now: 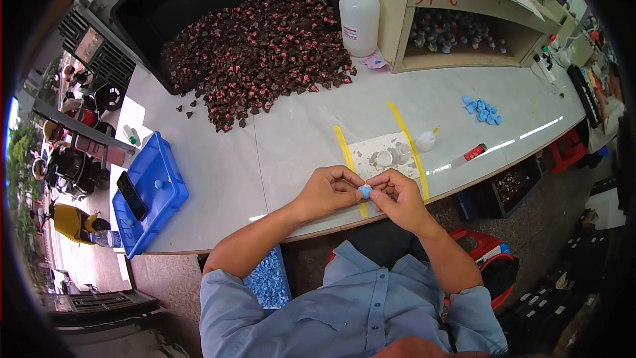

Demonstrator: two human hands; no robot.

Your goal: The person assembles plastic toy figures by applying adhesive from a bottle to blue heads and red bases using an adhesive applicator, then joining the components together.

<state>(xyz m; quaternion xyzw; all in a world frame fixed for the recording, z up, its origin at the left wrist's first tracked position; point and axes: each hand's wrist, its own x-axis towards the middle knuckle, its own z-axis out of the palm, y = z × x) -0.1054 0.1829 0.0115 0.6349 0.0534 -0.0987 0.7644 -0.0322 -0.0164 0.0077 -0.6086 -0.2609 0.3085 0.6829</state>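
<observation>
While the left hand (329, 189) and right hand (395, 193) pinch one small blue cap (365, 190) between their fingertips over the counter's (291, 146) near edge, fitting seems under way, and finishing calls for steady, aligned pressure.

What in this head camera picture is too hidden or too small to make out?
- The small blue piece: both the left hand and the right hand pinch it, so fingertips cover most of its shape.
- The small pots on the paper sheet: too small to see their contents.
- The items in the wooden box: shadowed and blurred.
- The bin of blue pieces: partly hidden by the left forearm and table edge.
</observation>
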